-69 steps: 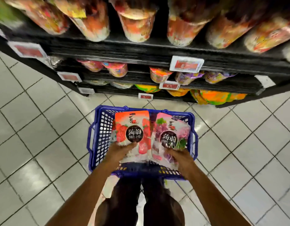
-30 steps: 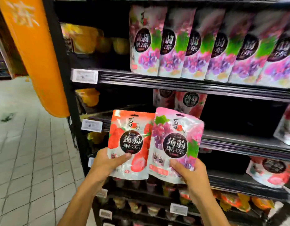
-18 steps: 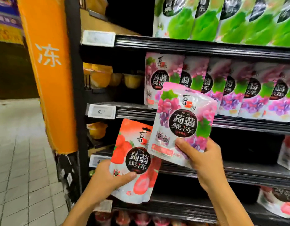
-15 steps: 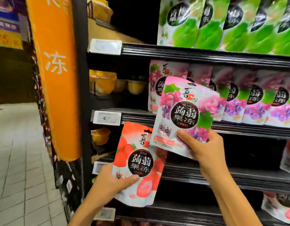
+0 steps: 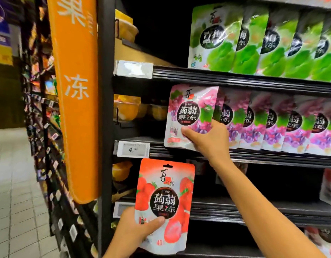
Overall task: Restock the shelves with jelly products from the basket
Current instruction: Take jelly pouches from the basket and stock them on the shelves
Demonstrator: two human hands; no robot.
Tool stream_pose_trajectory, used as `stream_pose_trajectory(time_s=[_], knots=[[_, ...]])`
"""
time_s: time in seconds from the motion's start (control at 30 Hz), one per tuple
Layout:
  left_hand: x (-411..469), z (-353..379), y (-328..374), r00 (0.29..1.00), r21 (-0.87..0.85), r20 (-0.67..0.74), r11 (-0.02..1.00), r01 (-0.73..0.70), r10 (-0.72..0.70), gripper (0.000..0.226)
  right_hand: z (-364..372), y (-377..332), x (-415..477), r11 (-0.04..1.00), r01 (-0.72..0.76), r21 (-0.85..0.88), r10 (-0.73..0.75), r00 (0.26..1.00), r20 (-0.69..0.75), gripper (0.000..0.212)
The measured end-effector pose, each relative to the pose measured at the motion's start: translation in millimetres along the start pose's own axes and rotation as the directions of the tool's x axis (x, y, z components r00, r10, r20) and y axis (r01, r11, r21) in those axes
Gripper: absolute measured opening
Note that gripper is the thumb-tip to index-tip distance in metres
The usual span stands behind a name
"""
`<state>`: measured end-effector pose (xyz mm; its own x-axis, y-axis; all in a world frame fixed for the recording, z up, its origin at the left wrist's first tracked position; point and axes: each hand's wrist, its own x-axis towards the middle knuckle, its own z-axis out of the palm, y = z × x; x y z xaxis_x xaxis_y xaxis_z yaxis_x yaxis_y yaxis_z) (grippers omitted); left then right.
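While the grape jelly pouch [image 5: 190, 116] is pinched in the right hand [image 5: 207, 138], thumb across its lower front, we log its bottom edge at the front lip of the middle shelf [image 5: 254, 155]. It overlaps the first of the row of grape pouches [image 5: 272, 125] that runs off to that hand's right; contact cannot be confirmed.

Below and to the left of that hand, the left hand [image 5: 135, 229] grips the strawberry pouch [image 5: 164, 202] by its lower left corner, upright in front of the lower shelf.

Above the right hand stand green pouches [image 5: 254, 43]. Left of it we see a price tag [image 5: 133, 148], then an orange banner [image 5: 75, 108].

Risks, our judgement:
- Letting go before the base clears the lip could tip the grape pouch forward off the shelf.
- Pushing in hard could knock the leaning row rightward.
- A one-corner grip on the strawberry pouch may let it sag or slip.
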<state>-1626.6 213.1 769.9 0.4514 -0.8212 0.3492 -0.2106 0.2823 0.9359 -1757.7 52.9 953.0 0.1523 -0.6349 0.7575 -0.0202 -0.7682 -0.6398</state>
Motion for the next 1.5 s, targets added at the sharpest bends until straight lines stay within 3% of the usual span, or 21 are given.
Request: stream_pose_trajectory(time_s=[0.2,0.27,0.43,0.53,0.67,0.9,1.1,1.23,1.33,1.5], knots=[[6.4,-2.3,-7.6,0.999,-0.02,-0.004,0.998,0.055,-0.055,0.038,31.4,-4.4,12.7,0.997,0.061,-0.051,-0.063,0.997,-0.035,0.032],[8.6,-3.6,-8.5,0.998,-0.029,0.009,0.998,0.062,-0.062,0.044,38.4,-2.1,12.7,0.996,0.06,-0.067,-0.058,0.998,0.029,0.028],[11.2,-5.2,-7.0,0.996,-0.07,0.026,0.994,0.085,-0.083,0.046,33.3,2.8,6.2,0.993,0.058,-0.104,-0.041,0.987,0.155,0.053],[11.2,-3.7,-7.9,0.995,-0.103,0.04,0.99,0.096,-0.092,0.038,18.8,5.6,0.7,0.992,0.038,-0.124,-0.019,0.989,0.15,0.047],[9.8,-0.1,-8.5,0.994,-0.122,0.055,0.988,0.096,-0.09,0.037,3.4,10.6,-3.8,0.934,0.093,-0.345,-0.062,0.993,0.1,0.021],[9.6,2.0,-7.8,0.993,-0.125,0.062,0.987,0.103,-0.096,0.047,5.9,11.9,-2.2,0.9,-0.001,-0.435,0.02,0.999,0.039,0.02],[9.4,-1.8,-6.9,0.996,-0.134,0.053,0.988,0.082,-0.075,0.039,22.8,10.4,-1.3,0.878,-0.022,-0.478,0.053,0.997,0.051,0.027],[9.1,-5.5,-8.9,0.996,-0.156,0.042,0.984,0.085,-0.08,0.042,20.4,10.3,-1.3,0.895,-0.028,-0.445,0.062,0.996,0.061,0.013],[8.8,-5.4,-11.4,0.995,-0.164,0.042,0.982,0.096,-0.09,0.055,12.3,13.0,-0.5,0.917,-0.071,-0.393,0.094,0.995,0.038,0.02],[6.6,0.9,-10.2,0.994,-0.157,0.066,0.982,0.101,-0.092,0.048,1.7,18.8,-3.1,0.927,-0.093,-0.363,0.103,0.995,0.009,0.024]])
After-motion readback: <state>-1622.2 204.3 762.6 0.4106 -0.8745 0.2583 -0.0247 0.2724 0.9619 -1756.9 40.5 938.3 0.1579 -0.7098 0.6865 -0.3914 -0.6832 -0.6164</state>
